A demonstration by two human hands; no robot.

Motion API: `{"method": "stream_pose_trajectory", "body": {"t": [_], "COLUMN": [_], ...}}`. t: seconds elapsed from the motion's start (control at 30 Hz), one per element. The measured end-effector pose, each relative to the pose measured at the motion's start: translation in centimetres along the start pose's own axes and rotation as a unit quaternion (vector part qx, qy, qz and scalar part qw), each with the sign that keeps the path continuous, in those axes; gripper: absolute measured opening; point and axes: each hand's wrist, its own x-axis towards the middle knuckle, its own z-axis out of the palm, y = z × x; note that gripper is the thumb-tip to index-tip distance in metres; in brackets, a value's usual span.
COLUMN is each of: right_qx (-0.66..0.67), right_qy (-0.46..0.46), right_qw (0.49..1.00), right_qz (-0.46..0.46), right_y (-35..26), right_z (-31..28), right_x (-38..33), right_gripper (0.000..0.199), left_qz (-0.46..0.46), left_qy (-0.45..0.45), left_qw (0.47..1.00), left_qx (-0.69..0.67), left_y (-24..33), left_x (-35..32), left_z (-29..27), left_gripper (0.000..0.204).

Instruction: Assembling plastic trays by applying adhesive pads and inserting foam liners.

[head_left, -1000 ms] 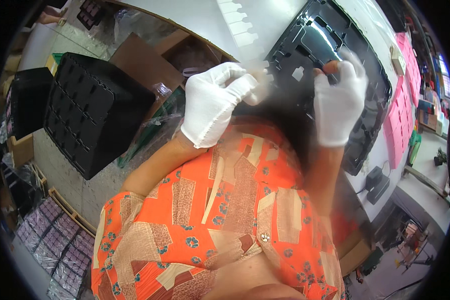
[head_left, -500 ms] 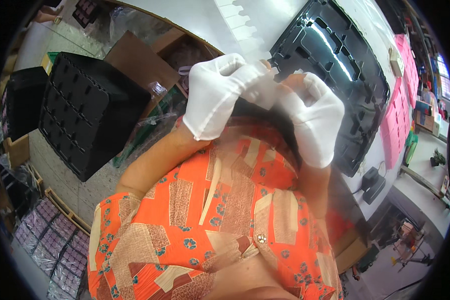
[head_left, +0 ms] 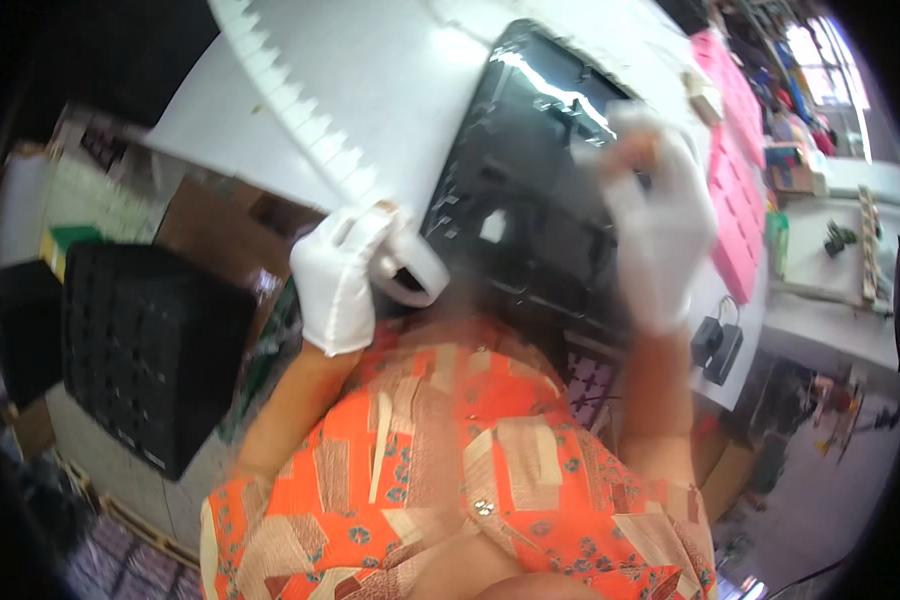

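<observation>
My left hand (head_left: pixel 338 282), in a white glove, grips a whitish tape roll (head_left: pixel 417 273) at the near edge of the white table (head_left: pixel 370 100). My right hand (head_left: pixel 660 235), also gloved, is raised over a large black moulded panel (head_left: pixel 530 190) lying on the table. That hand is motion-blurred. Its fingertips are bunched near something small and brownish, but I cannot make out whether they hold it. My orange patterned top fills the lower middle of the view.
A stack of black crates (head_left: pixel 150 350) stands on the floor to my left, with a brown cardboard box (head_left: pixel 220 230) behind it. Pink trays (head_left: pixel 740 190) line the table's right side. A small black device (head_left: pixel 716 345) sits near the table's right corner.
My hands have moved apart: the right swung out over the black panel while the left dropped to the table edge with the roll. My head has tilted, shifting the view.
</observation>
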Motion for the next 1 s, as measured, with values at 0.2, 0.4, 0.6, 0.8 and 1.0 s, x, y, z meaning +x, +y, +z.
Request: {"method": "stream_pose_trajectory", "body": {"t": [0.2, 0.4, 0.6, 0.8, 1.0], "right_qx": [-0.202, -0.066, -0.142, -0.193, -0.179], "right_qy": [-0.027, -0.231, -0.188, -0.116, -0.11], "right_qw": [0.968, 0.968, 0.968, 0.967, 0.976], "right_qz": [-0.143, 0.069, -0.084, -0.122, -0.058], "right_y": [13.5, 16.5, 18.3, 18.1, 18.6], "right_z": [-0.4, 2.3, 3.9, 4.5, 3.6], "right_x": [8.6, 10.5, 11.2, 10.7, 11.0], "right_gripper": [0.015, 0.014, 0.011, 0.016, 0.029], "left_qz": [-0.169, -0.186, -0.183, -0.166, -0.142], "left_qy": [0.015, 0.011, 0.019, 0.018, 0.014], "left_qw": [0.976, 0.968, 0.975, 0.983, 0.988], "left_qx": [-0.138, -0.165, -0.128, -0.073, -0.056], "left_y": [0.5, 0.7, 1.2, 1.0, 2.2], "left_x": [0.1, 0.8, 1.0, 0.9, -0.3], "left_z": [0.8, 0.9, 0.7, 0.8, 0.8], "left_gripper": [0.02, 0.02, 0.022, 0.023, 0.022]}}
